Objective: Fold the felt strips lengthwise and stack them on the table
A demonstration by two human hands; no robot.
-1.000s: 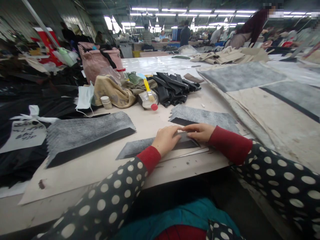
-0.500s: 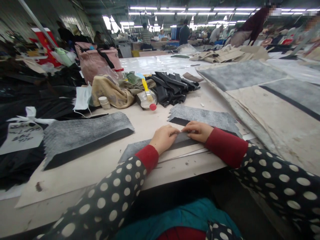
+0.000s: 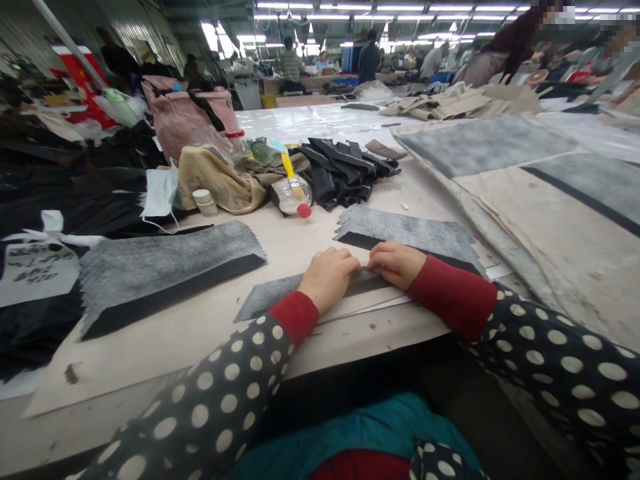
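Note:
A grey fabric piece with a dark band (image 3: 270,293) lies in front of me, partly under my hands. My left hand (image 3: 330,275) has its fingers curled together at the upper edge of this piece. Close beside it on the right, my right hand (image 3: 397,265) pinches the same edge, fingertips pressed together. Just behind the hands rests a fanned stack of grey pieces with black edges (image 3: 410,230). Another such fanned stack (image 3: 175,273) lies to the left. Under the front piece, a pale board (image 3: 350,308) shows.
Behind are a yellow-handled brush (image 3: 290,173) on a bottle, black strips (image 3: 345,170), a small white jar (image 3: 204,202), a tan cloth (image 3: 215,180) and a pink bag (image 3: 185,120). Large layered sheets (image 3: 530,200) lie at the right. People stand in the background.
The fingers of both hands have closed more tightly at the edge of the grey piece. The whole view has shifted slightly.

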